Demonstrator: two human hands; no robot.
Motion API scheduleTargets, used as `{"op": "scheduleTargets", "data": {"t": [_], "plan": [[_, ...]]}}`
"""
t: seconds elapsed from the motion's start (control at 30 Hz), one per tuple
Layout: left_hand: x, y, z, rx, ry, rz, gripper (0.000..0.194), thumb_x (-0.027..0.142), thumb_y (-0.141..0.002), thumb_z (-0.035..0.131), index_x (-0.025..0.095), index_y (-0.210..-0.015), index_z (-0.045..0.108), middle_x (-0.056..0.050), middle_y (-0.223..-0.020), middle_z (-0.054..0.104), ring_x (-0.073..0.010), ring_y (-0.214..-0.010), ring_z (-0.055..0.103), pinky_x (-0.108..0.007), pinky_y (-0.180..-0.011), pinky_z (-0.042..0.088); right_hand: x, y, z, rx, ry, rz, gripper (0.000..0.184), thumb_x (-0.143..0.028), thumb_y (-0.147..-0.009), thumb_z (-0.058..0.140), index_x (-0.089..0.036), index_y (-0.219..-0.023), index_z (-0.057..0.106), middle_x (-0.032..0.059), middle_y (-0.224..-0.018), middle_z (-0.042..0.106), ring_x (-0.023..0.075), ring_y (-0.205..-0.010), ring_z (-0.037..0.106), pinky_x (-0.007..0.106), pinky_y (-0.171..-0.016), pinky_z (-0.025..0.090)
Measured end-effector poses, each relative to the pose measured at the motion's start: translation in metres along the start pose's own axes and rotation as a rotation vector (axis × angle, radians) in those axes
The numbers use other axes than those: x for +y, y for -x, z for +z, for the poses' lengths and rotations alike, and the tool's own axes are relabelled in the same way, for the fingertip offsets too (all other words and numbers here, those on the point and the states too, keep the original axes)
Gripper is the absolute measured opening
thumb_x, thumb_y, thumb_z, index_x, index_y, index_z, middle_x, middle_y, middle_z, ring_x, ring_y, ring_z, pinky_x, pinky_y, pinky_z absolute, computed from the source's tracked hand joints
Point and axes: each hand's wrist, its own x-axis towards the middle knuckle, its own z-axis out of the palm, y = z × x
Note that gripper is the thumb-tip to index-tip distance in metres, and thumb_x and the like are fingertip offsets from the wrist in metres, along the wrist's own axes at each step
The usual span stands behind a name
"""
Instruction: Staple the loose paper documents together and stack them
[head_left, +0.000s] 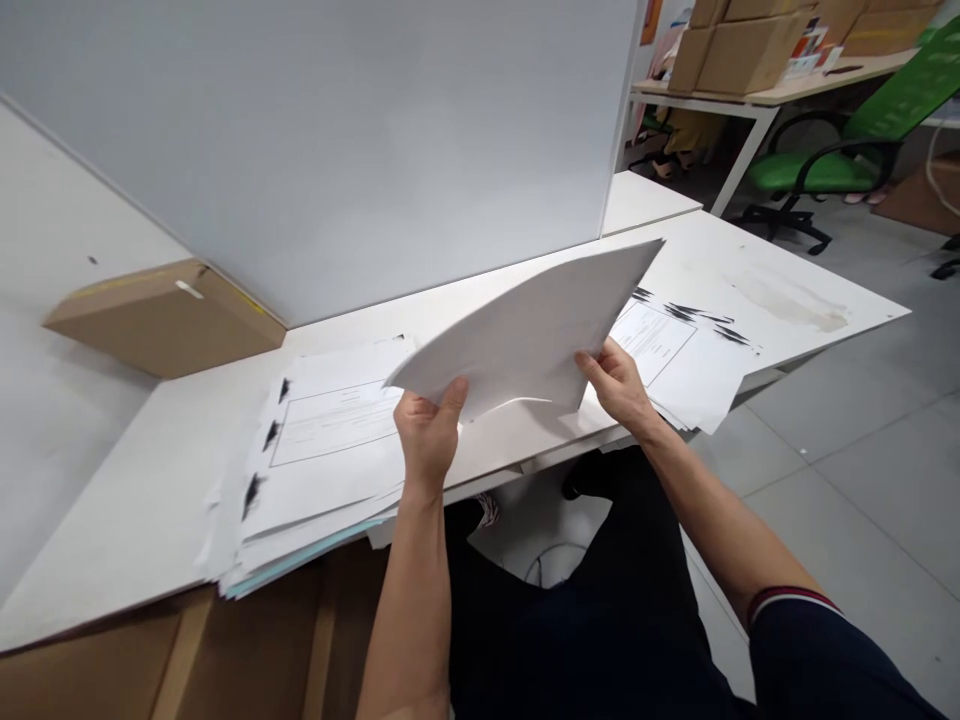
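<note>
Between my two hands a thin stack of white paper sheets (525,320) is held up on edge over the white table, curving across its top. My left hand (429,430) grips the left side with the thumb on the near face. On the right side, my right hand (616,382) pinches the sheets, thumb also toward me. To the left lies a thick pile of printed papers (330,430) with black smudges along its left edge and a light blue sheet low in it. A smaller pile of printed papers (675,355), also smudged black, lies beyond my right hand.
A large grey-white board (420,130) stands behind the table (795,270). A flat cardboard box (172,315) leans at the back left. Further off on the right are a green chair (825,170) and stacked cardboard boxes (739,55) on another desk.
</note>
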Motion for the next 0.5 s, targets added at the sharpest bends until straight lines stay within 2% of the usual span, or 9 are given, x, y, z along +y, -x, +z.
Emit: {"op": "scheduleTargets", "data": {"t": [0.07,0.27,0.37,0.5], "plan": [[0.002,-0.001,0.001,-0.012,-0.004,0.006,0.037,0.033,-0.069,0.072,0.016,-0.102,0.067,-0.005,-0.093,0.07,-0.0185,-0.094,0.064,-0.035,-0.092,0.047,-0.001,-0.001,0.001,0.001,0.004,0.011,0.043,-0.056,-0.081,0.054,-0.023,-0.108,0.055,0.0068,-0.107,0.064,0.0225,-0.097,0.059,0.038,-0.084,0.05],[0.01,0.001,0.003,0.004,-0.041,-0.016,0.023,0.033,-0.07,0.072,0.014,-0.084,0.071,-0.005,-0.089,0.071,-0.0191,-0.091,0.065,-0.034,-0.089,0.049,-0.004,0.004,0.0,-0.019,0.053,0.015,0.036,-0.049,-0.083,0.054,-0.022,-0.106,0.058,0.0053,-0.103,0.065,0.0217,-0.096,0.059,0.036,-0.084,0.049],[0.01,0.001,0.004,0.021,0.033,-0.042,0.023,0.032,-0.07,0.071,0.015,-0.086,0.071,-0.005,-0.09,0.071,-0.0187,-0.091,0.065,-0.033,-0.088,0.05,-0.009,0.008,-0.002,-0.007,0.096,0.016,0.033,-0.045,-0.084,0.055,-0.021,-0.107,0.059,0.0047,-0.101,0.065,0.0214,-0.094,0.06,0.035,-0.081,0.049],[0.008,0.001,0.007,0.0,0.164,-0.144,0.032,0.035,-0.067,0.074,0.015,-0.092,0.07,-0.006,-0.09,0.071,-0.0215,-0.095,0.064,-0.036,-0.087,0.051,-0.016,0.015,-0.004,0.014,0.19,0.061,0.03,-0.043,-0.083,0.057,-0.019,-0.101,0.061,0.0046,-0.095,0.066,0.0217,-0.088,0.061,0.032,-0.072,0.05]]}}
